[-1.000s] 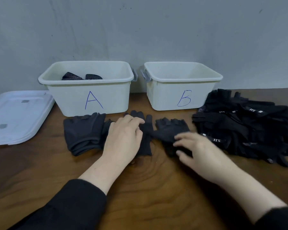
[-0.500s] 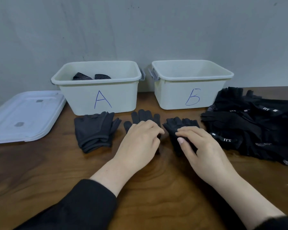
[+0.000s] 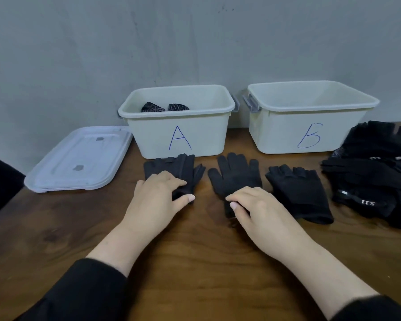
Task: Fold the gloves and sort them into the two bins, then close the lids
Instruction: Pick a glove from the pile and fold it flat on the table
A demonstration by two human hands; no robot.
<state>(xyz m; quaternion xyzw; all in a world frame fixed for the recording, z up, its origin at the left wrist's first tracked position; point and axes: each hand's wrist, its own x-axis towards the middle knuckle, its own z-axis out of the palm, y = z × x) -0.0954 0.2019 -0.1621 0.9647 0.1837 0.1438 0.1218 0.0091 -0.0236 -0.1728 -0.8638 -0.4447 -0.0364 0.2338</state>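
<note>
Soft dark knit gloves, frame centre
Left hand (image 3: 158,195) pinches folded stack (image 3: 176,170); right hand (image 3: 252,207) pinches flat glove's (image 3: 236,174) cuff

Bare hands and forearms; black long sleeves (image 3: 86,290), apparently pushed up.
</note>
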